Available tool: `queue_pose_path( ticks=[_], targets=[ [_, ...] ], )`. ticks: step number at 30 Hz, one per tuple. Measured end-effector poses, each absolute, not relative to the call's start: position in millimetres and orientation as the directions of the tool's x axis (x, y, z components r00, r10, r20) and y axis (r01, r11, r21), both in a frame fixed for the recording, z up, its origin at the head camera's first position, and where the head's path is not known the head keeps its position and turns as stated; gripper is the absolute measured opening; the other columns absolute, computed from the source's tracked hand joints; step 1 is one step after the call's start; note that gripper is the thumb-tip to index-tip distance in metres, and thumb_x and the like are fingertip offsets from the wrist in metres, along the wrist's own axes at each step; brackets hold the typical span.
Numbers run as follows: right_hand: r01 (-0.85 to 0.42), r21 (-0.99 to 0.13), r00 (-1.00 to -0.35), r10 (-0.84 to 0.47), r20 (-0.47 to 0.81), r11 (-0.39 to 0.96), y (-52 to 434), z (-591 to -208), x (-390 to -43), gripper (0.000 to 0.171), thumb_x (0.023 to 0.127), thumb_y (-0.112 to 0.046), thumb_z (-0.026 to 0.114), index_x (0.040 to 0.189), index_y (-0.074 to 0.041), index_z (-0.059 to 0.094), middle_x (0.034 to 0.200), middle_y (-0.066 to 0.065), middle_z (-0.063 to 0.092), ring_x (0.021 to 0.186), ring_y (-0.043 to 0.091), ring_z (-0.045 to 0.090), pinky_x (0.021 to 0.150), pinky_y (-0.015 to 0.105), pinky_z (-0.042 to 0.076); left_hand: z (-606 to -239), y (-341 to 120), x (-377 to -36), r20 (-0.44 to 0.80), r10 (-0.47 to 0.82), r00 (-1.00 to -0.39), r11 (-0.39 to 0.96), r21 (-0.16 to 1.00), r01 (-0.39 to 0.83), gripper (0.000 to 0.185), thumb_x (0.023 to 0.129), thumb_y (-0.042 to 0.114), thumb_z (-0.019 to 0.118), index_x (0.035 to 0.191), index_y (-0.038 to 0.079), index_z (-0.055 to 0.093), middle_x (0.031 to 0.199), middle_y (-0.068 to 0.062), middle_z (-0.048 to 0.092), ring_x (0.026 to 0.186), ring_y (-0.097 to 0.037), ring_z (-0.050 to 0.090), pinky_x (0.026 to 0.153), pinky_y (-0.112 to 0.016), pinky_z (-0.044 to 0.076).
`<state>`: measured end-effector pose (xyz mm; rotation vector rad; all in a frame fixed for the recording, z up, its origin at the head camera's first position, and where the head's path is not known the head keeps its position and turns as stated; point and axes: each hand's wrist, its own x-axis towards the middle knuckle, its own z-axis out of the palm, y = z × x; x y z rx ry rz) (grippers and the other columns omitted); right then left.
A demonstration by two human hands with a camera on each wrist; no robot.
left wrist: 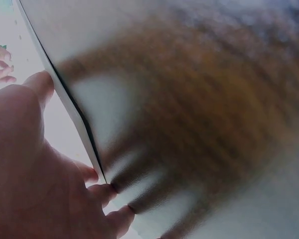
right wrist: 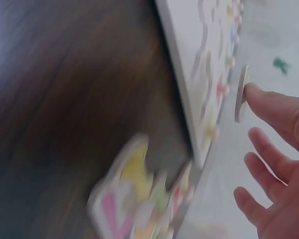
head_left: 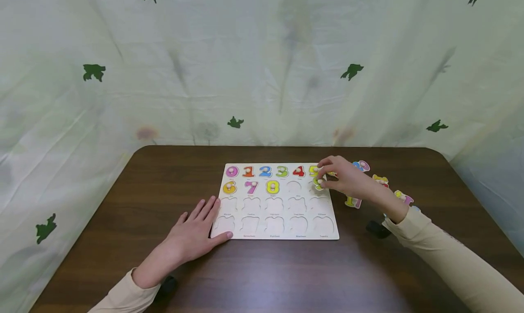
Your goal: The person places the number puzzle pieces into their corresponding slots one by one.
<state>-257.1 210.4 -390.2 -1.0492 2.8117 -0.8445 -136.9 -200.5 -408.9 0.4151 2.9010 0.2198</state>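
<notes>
A white number puzzle board (head_left: pixel 262 218) lies on the table, with the pieces 0 through 8 seated in its top two rows. Its lower slots show only outlines. My left hand (head_left: pixel 192 233) rests at the board's left side, fingers straight, fingertips and thumb touching the edge; the left wrist view shows the same hand (left wrist: pixel 50 164) there. Above the right end of the second row, my right hand (head_left: pixel 348 179) pinches a green and yellow number piece (head_left: pixel 317 184). That puzzle piece (right wrist: pixel 241 94) appears edge-on in the right wrist view, held off the board; its number is unclear.
Several loose number pieces (head_left: pixel 353 202) lie in a scattered group right of the board, partly under my right forearm. The brown table (head_left: pixel 286 272) ends at a pale curtain (head_left: pixel 262 76) with green leaf shapes.
</notes>
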Motion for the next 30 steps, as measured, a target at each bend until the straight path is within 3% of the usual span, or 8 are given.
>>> queue_pose_path(
  ticks=[7, 21, 26, 30],
  targets=[
    [-0.594, -0.508, -0.770, -0.624, 0.133, 0.624, 173.0, -393.5, -260.6, 0.009, 0.085, -0.010, 0.077, 0.090, -0.017, 0.075, 0.124, 0.012, 0.059, 0.117, 0.032, 0.047, 0.094, 0.048, 0.039, -409.3, -200.8, -136.2, -0.179, 0.292, -0.939, 0.949, 0.173, 0.262, 0.099, 0.088, 0.075, 0.044, 0.157, 0.008, 0.022, 0.162, -0.012, 0.017, 0.147, -0.035, 0.016, 0.107, -0.067, 0.021],
    [-0.575, -0.412, -0.785, -0.618, 0.036, 0.707, 142.4, -404.9, -273.3, 0.008, 0.085, -0.018, 0.078, 0.093, -0.020, 0.077, 0.123, 0.006, 0.059, 0.119, 0.030, 0.046, 0.097, 0.049, 0.037, -408.1, -199.4, -137.8, -0.175, 0.287, -0.942, 0.951, 0.166, 0.259, 0.098, 0.089, 0.074, 0.045, 0.157, 0.008, 0.022, 0.163, -0.012, 0.017, 0.148, -0.035, 0.015, 0.108, -0.067, 0.021],
    [-0.576, -0.433, -0.781, -0.622, 0.043, 0.693, 145.6, -407.1, -274.8, 0.011, 0.085, -0.015, 0.077, 0.095, -0.020, 0.078, 0.126, 0.007, 0.059, 0.121, 0.033, 0.045, 0.098, 0.048, 0.038, -418.4, -203.5, -139.7, -0.160, 0.284, -0.945, 0.952, 0.161, 0.259, 0.102, 0.086, 0.079, 0.043, 0.157, 0.009, 0.023, 0.163, -0.011, 0.018, 0.148, -0.034, 0.016, 0.108, -0.066, 0.021],
    [-0.543, -0.523, -0.797, -0.599, 0.076, 0.657, 163.1, -399.9, -272.9, 0.014, 0.086, -0.012, 0.076, 0.098, -0.017, 0.077, 0.130, 0.010, 0.057, 0.122, 0.034, 0.046, 0.098, 0.052, 0.039, -425.1, -206.1, -140.9, -0.153, 0.280, -0.948, 0.955, 0.148, 0.258, 0.103, 0.085, 0.081, 0.040, 0.158, 0.011, 0.022, 0.163, -0.009, 0.017, 0.148, -0.033, 0.015, 0.108, -0.065, 0.022]
  ],
)
